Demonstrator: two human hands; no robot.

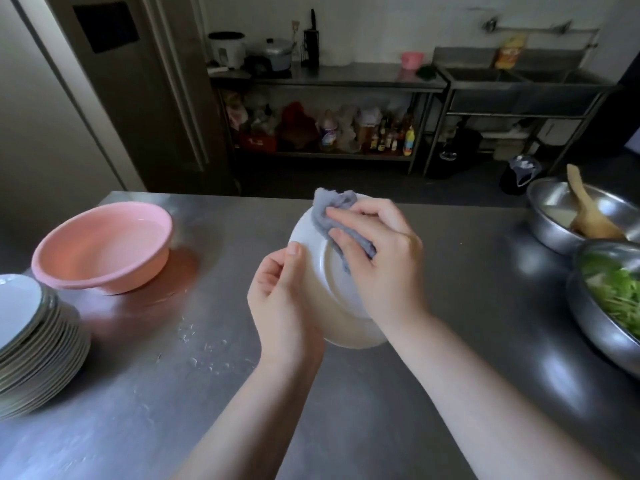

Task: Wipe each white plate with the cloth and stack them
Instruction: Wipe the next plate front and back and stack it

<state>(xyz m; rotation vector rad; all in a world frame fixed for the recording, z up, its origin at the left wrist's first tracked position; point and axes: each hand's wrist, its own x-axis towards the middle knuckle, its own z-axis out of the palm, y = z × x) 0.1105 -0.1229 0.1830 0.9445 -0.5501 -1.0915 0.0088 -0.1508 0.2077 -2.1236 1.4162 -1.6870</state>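
Steel covered the whole worktop (pixel 450 341), grey and dull, with water droplets (pixel 204 355) spotted on it left of the forearms. At the far left edge stood a tall stack of white plates (pixel 31 344), the top one face up. Just behind and to the right of it sat a pink plastic basin (pixel 104 247), apart from the stack.

In the middle, above the counter, the left hand (pixel 280 299) gripped a white plate (pixel 332 289) by its left rim, thumb pressed on the near face and fingers curled behind it. The plate was tilted up on edge, its underside with the foot ring turned toward the camera. The right hand (pixel 377 258) pressed a crumpled grey cloth (pixel 332 216) flat against that underside, fingers closed over the cloth, a fold of it sticking up past the plate's top rim.

At the right edge lay two metal bowls: the farther one (pixel 554 220) held a wooden spatula (pixel 588 213), the nearer one (pixel 595 323) chopped greens (pixel 616 289).
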